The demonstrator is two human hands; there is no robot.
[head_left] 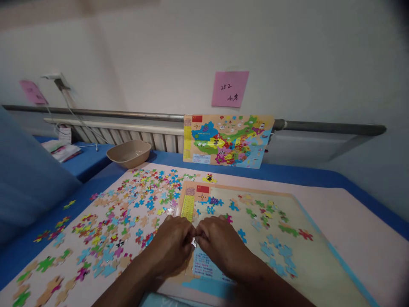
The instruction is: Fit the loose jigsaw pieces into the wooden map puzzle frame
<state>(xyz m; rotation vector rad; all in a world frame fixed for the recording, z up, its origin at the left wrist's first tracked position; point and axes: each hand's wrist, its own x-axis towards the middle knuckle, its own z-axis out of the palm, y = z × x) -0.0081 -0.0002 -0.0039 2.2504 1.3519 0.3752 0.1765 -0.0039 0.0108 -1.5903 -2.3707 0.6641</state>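
- Covering most of the view: table (pixel 351 213) w/ blue top and pale pink mat.
- Puzzle board (pixel 297 256), large, lies flat on mat at centre-right; a few coloured pieces already seated in it, mostly upper part.
- Reference map picture (pixel 228 140) stands upright against the wall rail, behind the board.
- Loose puzzle pieces (pixel 121 217) scattered over mat, left of board.
- Tan bowl (pixel 129 152) at back left, well apart from hands.
- Pink sticky note (pixel 230 88) on wall above map.
- Left hand (pixel 171 249) & right hand (pixel 220 245) meet over board's lower-left corner, fingers curled, fingertips touching.
- Small white puzzle piece (pixel 193 242) pinched between both hands' fingertips, just above the board.
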